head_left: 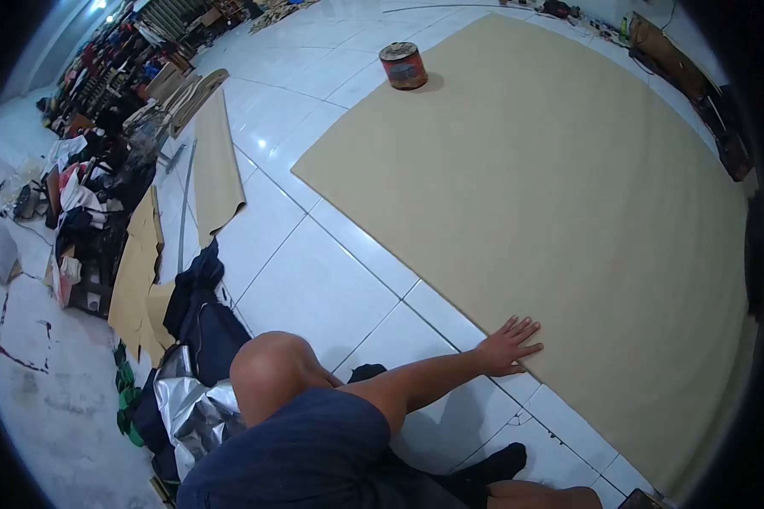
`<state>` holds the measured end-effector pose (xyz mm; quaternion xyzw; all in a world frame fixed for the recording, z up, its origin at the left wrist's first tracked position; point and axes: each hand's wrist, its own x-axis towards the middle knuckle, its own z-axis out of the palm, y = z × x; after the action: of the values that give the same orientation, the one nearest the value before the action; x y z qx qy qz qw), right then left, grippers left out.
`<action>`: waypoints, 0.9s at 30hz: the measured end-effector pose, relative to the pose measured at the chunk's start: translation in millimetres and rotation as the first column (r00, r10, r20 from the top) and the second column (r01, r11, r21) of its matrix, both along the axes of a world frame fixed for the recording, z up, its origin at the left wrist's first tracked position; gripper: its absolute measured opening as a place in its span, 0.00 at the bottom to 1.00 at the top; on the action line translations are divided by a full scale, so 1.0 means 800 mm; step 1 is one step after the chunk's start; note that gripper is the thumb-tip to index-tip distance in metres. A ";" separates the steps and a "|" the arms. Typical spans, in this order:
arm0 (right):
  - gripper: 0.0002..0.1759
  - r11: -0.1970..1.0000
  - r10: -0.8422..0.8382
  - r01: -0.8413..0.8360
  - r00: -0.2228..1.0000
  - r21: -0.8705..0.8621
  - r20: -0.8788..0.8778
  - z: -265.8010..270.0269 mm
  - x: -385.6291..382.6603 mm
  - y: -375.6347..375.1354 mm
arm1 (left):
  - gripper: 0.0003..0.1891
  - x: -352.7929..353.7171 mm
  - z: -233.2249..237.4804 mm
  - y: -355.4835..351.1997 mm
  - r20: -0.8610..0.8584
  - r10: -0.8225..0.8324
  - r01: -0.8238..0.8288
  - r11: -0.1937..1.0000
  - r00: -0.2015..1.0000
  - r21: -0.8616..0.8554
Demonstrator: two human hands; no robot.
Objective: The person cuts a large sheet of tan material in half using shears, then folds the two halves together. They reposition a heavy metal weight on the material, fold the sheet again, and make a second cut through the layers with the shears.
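Observation:
My left hand lies palm down with fingers spread, at the near left edge of a large beige sheet. The sheet is spread over the white tiled floor, and its surface looks like cloth or thin leatherette. Some soft ripples run along its right side. Toward the far left edge of the sheet, a red and dark tin can with a rusty lid stands upright on it. My right hand is out of the picture.
Left lie a beige strip, a long metal ruler, tan offcuts, dark cloth and silver sheeting. Cluttered piles line the left wall. A brown roll borders the far right.

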<state>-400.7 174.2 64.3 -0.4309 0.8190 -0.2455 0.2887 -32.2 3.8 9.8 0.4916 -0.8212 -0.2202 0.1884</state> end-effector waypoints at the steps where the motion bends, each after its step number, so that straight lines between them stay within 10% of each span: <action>1: 0.14 0.999 0.007 -0.008 1.000 0.054 0.019 0.020 0.005 -0.002 | 0.32 0.001 0.000 0.001 0.011 0.011 -0.011 1.000 1.000 -0.005; 9: 0.15 0.715 0.517 -0.505 0.847 0.482 0.120 0.181 0.075 -0.058 | 0.19 -0.013 0.020 -0.003 0.137 -0.057 0.051 0.998 0.989 0.044; 11: 0.15 0.566 0.651 -0.606 0.745 0.558 0.149 0.219 0.102 -0.064 | 0.12 -0.028 -0.027 0.000 0.016 -0.115 0.116 0.980 0.993 -0.161; 18: 0.16 0.216 0.717 -0.616 0.627 0.757 0.305 0.348 0.180 -0.092 | 0.13 -0.053 -0.001 -0.008 0.062 -0.089 0.096 0.989 0.994 -0.110; 22: 0.15 0.289 0.671 -0.602 0.682 0.745 0.290 0.345 0.176 -0.093 | 0.10 -0.067 0.004 -0.004 0.056 -0.102 0.111 0.979 0.993 -0.171; 27: 0.13 0.914 0.237 -0.263 0.964 0.309 0.118 0.113 0.104 0.042 | 0.07 -0.071 0.004 0.001 0.046 -0.128 0.133 0.982 0.991 -0.134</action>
<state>-317.2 208.0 154.6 -0.4693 0.7742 -0.0862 0.4157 -89.2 4.4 12.7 0.4267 -0.8682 -0.1660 0.1913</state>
